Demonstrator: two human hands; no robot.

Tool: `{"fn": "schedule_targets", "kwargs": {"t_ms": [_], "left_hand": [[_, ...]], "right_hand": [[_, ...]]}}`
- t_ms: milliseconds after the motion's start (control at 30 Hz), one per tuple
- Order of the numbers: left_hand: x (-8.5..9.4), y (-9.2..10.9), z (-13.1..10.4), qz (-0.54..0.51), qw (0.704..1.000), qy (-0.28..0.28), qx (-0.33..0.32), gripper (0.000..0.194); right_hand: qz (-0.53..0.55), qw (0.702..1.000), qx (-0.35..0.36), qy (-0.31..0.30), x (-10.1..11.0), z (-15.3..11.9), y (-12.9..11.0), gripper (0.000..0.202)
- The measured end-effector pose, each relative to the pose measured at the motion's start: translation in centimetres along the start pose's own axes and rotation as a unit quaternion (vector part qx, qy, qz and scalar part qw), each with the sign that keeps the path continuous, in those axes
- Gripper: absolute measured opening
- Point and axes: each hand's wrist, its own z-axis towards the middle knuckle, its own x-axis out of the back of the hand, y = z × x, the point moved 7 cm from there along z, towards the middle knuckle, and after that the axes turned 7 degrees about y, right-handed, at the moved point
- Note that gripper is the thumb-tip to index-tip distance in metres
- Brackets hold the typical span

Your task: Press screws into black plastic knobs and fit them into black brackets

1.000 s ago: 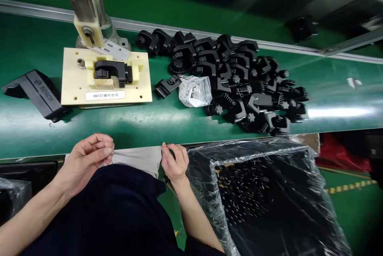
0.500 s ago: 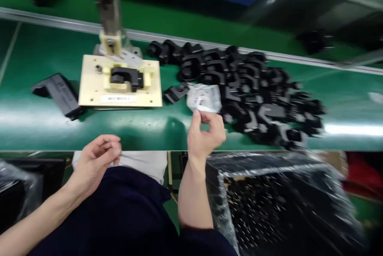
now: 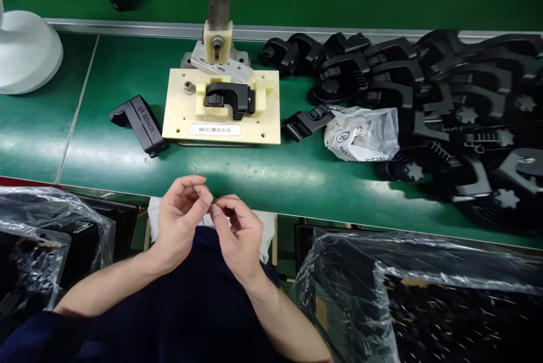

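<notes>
My left hand point(image 3: 182, 219) and my right hand point(image 3: 238, 233) meet fingertip to fingertip just off the front edge of the green bench. Both are pinched closed around something tiny and dark, too small to name. Beyond them a cream fixture plate point(image 3: 180, 117) holds a black curved plastic part point(image 3: 233, 97) in its nest. A metal press arm point(image 3: 219, 1) stands behind that plate. To its left lies a black BOSCH-marked housing point(image 3: 142, 122). On the right are a small black clip-like part point(image 3: 309, 121) and a crumpled clear plastic bag point(image 3: 362, 134).
Many black plastic parts point(image 3: 390, 60) are heaped along the right side of the bench. Below the edge stand a plastic-lined bin of small dark pieces point(image 3: 377, 289) at right and another lined bin point(image 3: 63, 238) at left. A white round base point(image 3: 29, 55) sits far left.
My right hand has left the plastic bag and come back to my left hand, where their fingertips now meet. The camera view has shifted to the left.
</notes>
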Motion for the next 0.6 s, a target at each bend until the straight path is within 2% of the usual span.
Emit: {"fn": "schedule_targets", "kwargs": {"t_ms": [133, 233, 400, 500, 600], "left_hand": [[0.7, -0.1, -0.1, 0.009, 1.000, 0.009, -0.006, 0.022], [1.0, -0.3, -0.1, 0.012, 1.000, 0.001, 0.015, 0.023], [0.6, -1.1, -0.1, -0.019, 0.993, -0.026, 0.117, 0.023], [0.2, -1.4, -0.1, -0.032, 0.983, -0.040, 0.175, 0.022], [0.1, -1.5, -0.2, -0.040, 0.980, -0.050, 0.186, 0.020]], "right_hand": [[0.017, 1.000, -0.012, -0.003, -0.6, -0.2, 0.4, 0.007], [0.045, 0.999, -0.023, 0.001, -0.8, -0.2, 0.6, 0.009], [0.167, 0.982, -0.089, -0.001, -1.1, -0.1, 1.5, 0.011], [0.181, 0.978, -0.104, 0.006, -0.9, 0.0, 1.6, 0.010], [0.172, 0.981, -0.092, 0.010, -0.8, -0.1, 1.5, 0.010]]}}
